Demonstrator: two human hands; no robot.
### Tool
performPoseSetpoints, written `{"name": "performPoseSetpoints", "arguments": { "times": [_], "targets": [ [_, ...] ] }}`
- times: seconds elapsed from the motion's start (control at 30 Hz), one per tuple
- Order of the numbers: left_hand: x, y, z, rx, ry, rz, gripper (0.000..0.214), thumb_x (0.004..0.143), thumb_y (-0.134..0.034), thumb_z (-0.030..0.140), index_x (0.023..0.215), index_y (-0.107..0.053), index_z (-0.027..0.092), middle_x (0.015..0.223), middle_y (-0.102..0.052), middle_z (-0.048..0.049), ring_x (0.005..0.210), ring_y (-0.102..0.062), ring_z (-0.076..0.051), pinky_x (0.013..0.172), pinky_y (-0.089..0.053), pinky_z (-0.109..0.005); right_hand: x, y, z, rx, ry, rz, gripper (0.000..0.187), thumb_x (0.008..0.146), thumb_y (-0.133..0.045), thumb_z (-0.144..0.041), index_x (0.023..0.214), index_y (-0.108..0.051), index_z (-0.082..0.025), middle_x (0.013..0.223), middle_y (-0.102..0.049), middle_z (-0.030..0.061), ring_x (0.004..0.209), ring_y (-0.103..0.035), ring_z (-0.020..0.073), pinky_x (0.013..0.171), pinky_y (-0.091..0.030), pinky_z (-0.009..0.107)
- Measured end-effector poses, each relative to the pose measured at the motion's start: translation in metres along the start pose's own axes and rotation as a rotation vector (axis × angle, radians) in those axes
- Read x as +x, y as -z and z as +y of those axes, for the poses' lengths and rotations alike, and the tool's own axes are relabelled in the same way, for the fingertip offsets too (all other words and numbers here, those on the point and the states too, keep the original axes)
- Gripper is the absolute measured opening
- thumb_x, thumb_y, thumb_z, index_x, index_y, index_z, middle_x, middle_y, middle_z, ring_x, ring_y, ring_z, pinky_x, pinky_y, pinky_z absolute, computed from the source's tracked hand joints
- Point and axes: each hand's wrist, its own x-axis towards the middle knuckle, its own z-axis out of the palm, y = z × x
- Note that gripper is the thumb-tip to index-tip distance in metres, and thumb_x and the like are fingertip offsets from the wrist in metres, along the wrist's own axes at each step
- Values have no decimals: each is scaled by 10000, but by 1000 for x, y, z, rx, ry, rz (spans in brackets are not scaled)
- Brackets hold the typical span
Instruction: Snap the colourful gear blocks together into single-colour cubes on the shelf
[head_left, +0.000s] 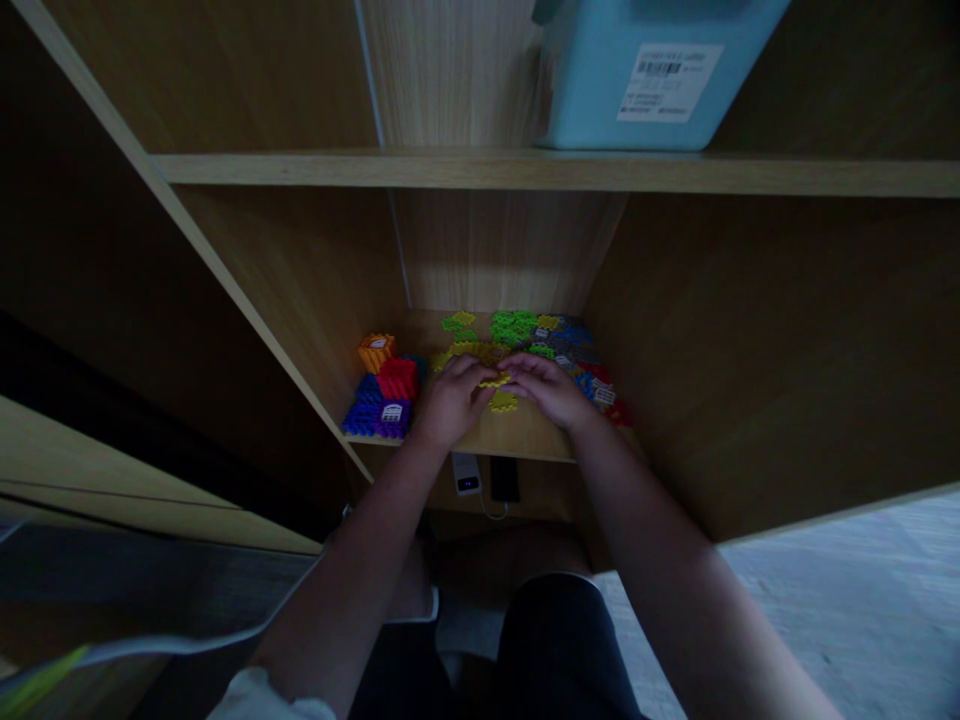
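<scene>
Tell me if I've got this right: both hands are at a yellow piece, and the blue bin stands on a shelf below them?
Not quite: the head view shows the blue bin standing on a shelf above them, not below. The left hand and right hand are indeed at a yellow piece.

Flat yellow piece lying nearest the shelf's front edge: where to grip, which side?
Probably pinch the near rim of the yellow piece, coming from the open front of the shelf: it lies flat, and the left hand and right hand crowd its far side.
</scene>
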Motion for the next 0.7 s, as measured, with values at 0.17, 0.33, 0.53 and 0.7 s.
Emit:
{"name": "performPoseSetpoints", "arguments": {
  "times": [0.17, 0.33, 0.53, 0.7],
  "targets": [
    [1, 1, 2, -4, 17, 7, 100, 1029, -716, 252, 1120, -756, 238, 1118, -722, -73, 1092, -695, -241, 945, -576, -408, -2, 0, -2, 56, -19, 9, 372, 840, -908, -540, 1092, -804, -287, 1127, -789, 21, 1051, -769, 195, 1085, -626, 441],
    [2, 1, 3, 27, 11, -3, 90, 1040, -702, 277, 1100, -759, 241, 1055, -704, -69, 1054, -690, -245, 906, -580, -401, -2, 0, -2, 52, -30, -6, 389, 847, -902, -543, 1113, -794, -280, 1150, -795, 33, 1067, -785, 208, 1087, -629, 450],
    [2, 2, 4, 25, 13, -7, 101, 1045, -692, 279, 1106, -761, 238, 1069, -691, -73, 1041, -686, -241, 902, -581, -395, -2, 1, 0, 53, -29, -19, 374, 853, -900, -522, 1118, -799, -279, 1127, -799, 31, 1061, -790, 207, 1090, -625, 440],
    [2, 2, 5, 17, 7, 0, 91, 1031, -714, 280, 1095, -756, 230, 1076, -692, -77, 1047, -684, -247, 903, -580, -401, -3, 0, -1, 65, -26, -35, 390, 847, -910, -531, 1125, -801, -280, 1165, -796, 33, 1071, -790, 211, 1098, -621, 446]
  ]
}}
